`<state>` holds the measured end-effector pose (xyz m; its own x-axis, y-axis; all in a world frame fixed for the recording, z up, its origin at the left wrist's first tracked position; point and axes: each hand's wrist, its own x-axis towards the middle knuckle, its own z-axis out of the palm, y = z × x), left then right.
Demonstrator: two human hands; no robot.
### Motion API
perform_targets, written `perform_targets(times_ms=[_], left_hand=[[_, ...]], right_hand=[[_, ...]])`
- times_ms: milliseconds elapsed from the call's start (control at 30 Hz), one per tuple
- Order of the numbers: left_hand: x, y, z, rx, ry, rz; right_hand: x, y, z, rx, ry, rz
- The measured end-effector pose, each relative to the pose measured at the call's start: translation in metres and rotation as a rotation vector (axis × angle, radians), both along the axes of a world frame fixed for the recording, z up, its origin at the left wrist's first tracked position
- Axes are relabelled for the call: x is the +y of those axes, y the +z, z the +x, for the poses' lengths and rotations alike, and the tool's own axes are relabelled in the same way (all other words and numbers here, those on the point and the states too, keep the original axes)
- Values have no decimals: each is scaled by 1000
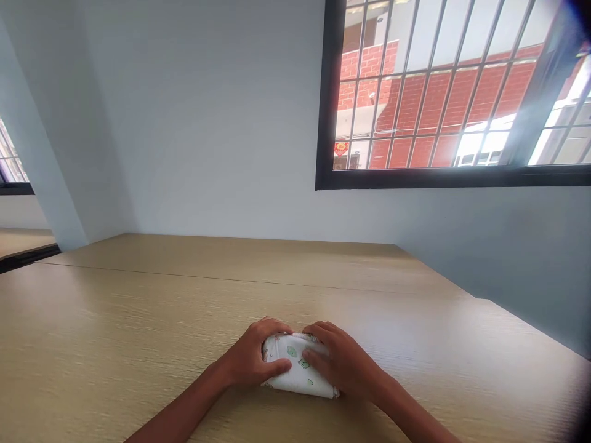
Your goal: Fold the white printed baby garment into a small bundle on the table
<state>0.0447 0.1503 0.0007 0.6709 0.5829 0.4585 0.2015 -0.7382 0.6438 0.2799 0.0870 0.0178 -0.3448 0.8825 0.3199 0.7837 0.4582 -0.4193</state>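
Note:
A folded white diaper [298, 375] with small green printed figures and gathered edges lies on the wooden table, near its front. My left hand [261, 354] grips its left end, the thumb on the top face and the fingers curled over the far edge. At the right end, my right hand [339, 357] holds it the same way, with its thumb pressed on the print. The underside of the diaper and parts of both ends are hidden by the hands and the table.
The pale wooden table [161, 332] stretches to a white wall [207, 123], with a thin seam across its far part. A barred, dark-framed window [434, 178] is at upper right. A pillar [50, 123] stands at left, beside another wooden surface [23, 241].

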Motion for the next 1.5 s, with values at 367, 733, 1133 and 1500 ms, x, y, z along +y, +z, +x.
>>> perform_targets(times_ms=[367,733,1133,1500], left_hand=[[3,-1,4,-42,19,-15],[-3,3,5,-42,-18,-54],[-5,5,0,-4,-92,-3],[-7,6,3,30,-78,-41]], right_hand=[[-6,2,-4,-70,66,7],[-8,5,-11,-128,140,28],[-9,7,-10,-72,127,13],[-11,9,-9,101,123,-118]])
